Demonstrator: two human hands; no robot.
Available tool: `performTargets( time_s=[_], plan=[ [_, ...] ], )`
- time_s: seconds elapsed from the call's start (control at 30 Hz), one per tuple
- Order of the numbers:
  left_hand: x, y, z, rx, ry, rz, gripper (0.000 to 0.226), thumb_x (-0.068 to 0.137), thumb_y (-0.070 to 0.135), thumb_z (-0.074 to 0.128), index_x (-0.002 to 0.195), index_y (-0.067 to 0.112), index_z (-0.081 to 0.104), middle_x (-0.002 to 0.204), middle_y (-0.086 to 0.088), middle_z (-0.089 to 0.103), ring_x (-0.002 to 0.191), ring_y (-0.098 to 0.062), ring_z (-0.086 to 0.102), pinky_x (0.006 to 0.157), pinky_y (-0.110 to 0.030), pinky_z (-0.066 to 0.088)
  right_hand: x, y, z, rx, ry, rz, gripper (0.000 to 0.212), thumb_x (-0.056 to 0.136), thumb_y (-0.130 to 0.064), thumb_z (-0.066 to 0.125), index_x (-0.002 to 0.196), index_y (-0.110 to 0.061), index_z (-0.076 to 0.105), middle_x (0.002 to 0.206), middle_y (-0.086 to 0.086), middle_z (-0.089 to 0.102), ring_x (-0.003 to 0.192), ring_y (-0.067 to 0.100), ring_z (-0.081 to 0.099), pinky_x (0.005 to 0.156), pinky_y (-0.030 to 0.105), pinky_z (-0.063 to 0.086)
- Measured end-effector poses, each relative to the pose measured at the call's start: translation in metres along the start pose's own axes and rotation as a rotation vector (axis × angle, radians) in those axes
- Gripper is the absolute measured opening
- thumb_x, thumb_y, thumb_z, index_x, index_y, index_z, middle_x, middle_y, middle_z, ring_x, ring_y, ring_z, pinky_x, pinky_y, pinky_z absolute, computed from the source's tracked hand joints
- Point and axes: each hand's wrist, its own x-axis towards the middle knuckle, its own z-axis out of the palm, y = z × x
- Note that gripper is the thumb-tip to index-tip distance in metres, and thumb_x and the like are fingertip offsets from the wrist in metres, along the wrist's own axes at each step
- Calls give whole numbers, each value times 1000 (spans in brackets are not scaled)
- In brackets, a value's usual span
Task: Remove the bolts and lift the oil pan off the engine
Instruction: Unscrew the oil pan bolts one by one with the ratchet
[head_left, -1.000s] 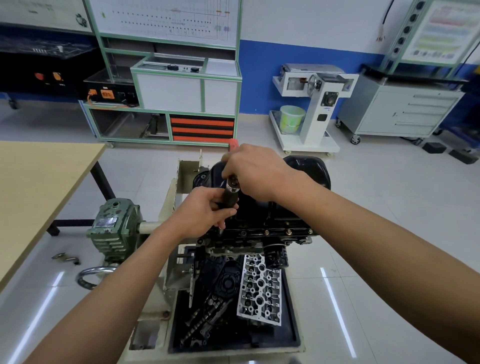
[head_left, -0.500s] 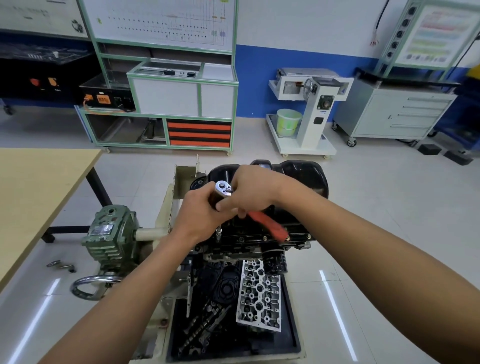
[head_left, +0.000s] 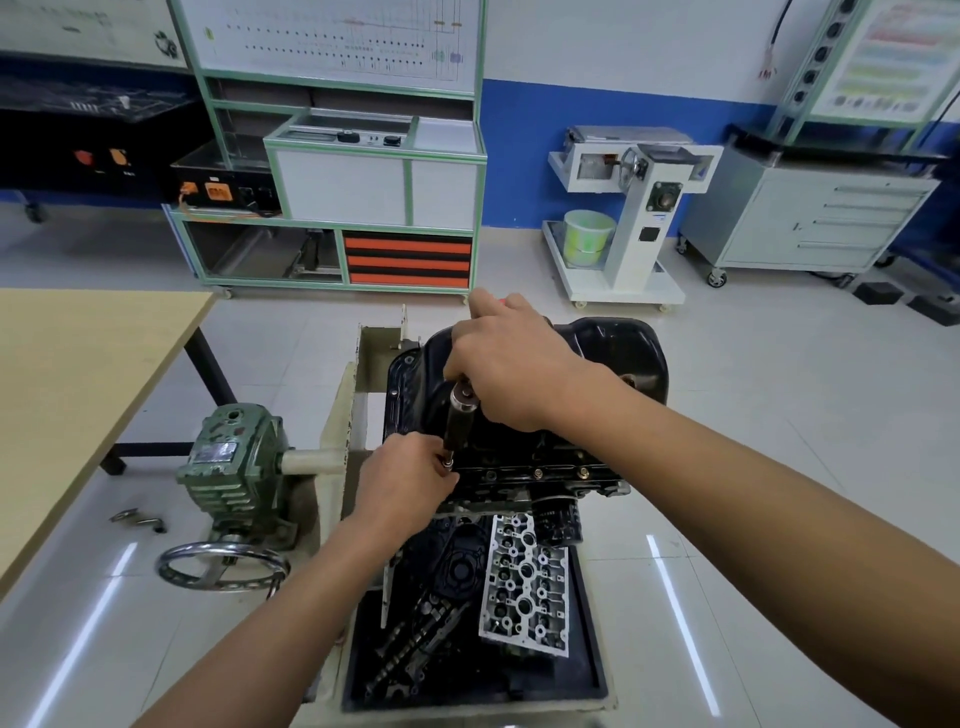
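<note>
Oil pan (head_left: 623, 353) beneath right fingers (head_left: 467, 358) curled round ratchet (head_left: 462, 397), left fingers (head_left: 431, 460) round socket (head_left: 457, 431) at its edge

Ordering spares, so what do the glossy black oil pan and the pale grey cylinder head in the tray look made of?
Glossy black oil pan: likely painted pressed steel, shiny with rounded contours. Pale grey cylinder head: probably cast aluminium, matte silvery.

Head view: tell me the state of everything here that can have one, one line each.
oil pan, seated on the engine, not lifted
flange bolts, several in place along the near edge
socket wrench, tip down at the pan's near left corner
right hand, grips wrench handle
left hand, pinches wrench's lower end
cabinet drawers, closed
</note>
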Motion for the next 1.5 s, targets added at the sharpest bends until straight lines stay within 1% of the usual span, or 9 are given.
performTargets(
  time_s=[0.07,0.17,0.37,0.53,0.8,1.0,1.27,1.43,1.5],
  plan=[
    [-4,4,5,33,58,-19,13,85,28,79,76,27,69,72,6,71,79,-22,69,67,-31,54,-1,-1,4,-4,-33,-14,21,84,-29,67,105,-30,70,103,-7,64,107,20,42,78,36,24],
    [-12,4,14,-30,101,-50,14,88,27,76,76,23,69,64,7,65,69,-23,66,59,-34,53,-4,5,9,45,-92,-33,47,73,-64,73,110,-37,65,98,-10,65,102,17,54,82,41,26],
    [-20,6,33,-129,203,-201,21,85,25,79,69,20,68,55,9,59,56,-14,59,52,-33,49,-12,18,18,334,-67,-80,59,72,-80,62,105,-33,70,92,-12,71,89,14,58,91,39,35],
    [-18,2,41,-189,217,-255,17,85,27,81,71,18,76,63,12,60,66,-13,57,60,-31,40,-10,16,26,602,-46,-10,47,84,-57,68,73,-12,61,67,0,62,63,20,57,67,44,53],
    [-13,16,47,-16,192,-381,36,83,30,73,54,19,55,68,5,48,72,-27,55,60,-35,38,-8,27,33,757,48,71,44,82,-39,71,58,-14,44,54,0,51,50,17,45,50,40,44],
    [-20,15,44,-90,291,-331,38,87,30,70,57,25,47,65,8,48,58,-9,45,49,-29,25,-3,41,19,850,118,100,55,78,-39,75,52,-16,32,50,-2,35,47,16,30,48,31,30],
    [-21,-24,-18,-353,497,-377,5,84,19,77,85,24,75,66,17,69,63,1,66,61,-17,53,40,18,0,1051,210,60,57,78,-27,72,57,-19,20,54,-1,20,53,14,18,49,30,20],
    [-22,-96,-71,-420,605,-477,16,82,17,82,83,30,72,79,19,69,72,8,64,63,-7,47,93,-47,6,1229,179,96,53,81,-27,72,59,-5,28,65,27,57,47,23,46,47,39,33],
    [-25,-141,-95,-421,639,-510,13,83,20,83,84,27,73,79,16,70,70,4,65,63,-12,49,123,-80,9,1281,197,102,55,82,-27,72,54,-11,27,78,30,66,45,18,36,45,32,29]
  ],
)
